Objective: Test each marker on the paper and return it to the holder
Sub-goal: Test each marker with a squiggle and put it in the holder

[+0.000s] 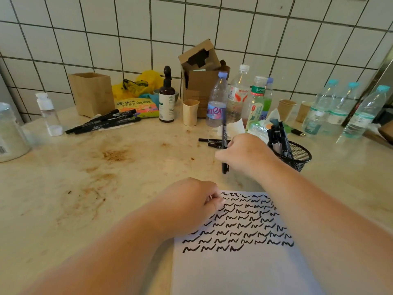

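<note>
From the head camera I see my right hand (244, 154) above the surface (63, 188), its fingers wrapped round one black marker (224, 145) that stands nearly upright, tip end down, just left of the black mesh holder (297, 154). The holder stands at the right of the surface and carries a bunch of dark markers (278, 139); I cannot count them exactly. Two more markers (212, 142) lie flat on the surface just behind my right hand. At the left rear, a loose heap of roughly four black markers (104, 122) lies in front of a wooden box (91, 94).

My left hand (191, 205) rests on the top left corner of the paper (234, 269), fingers curled in loosely; I cannot tell whether they pinch anything. The paper lies flat near me, with nine or so rows of black squiggles across its upper half.

Behind: one brown pump bottle (167, 99), an open cardboard box (202, 71), four plastic bottles clustered in the middle (238, 96), three blue-capped water bottles (340, 107) at right, and three paper cups (190, 112).
</note>
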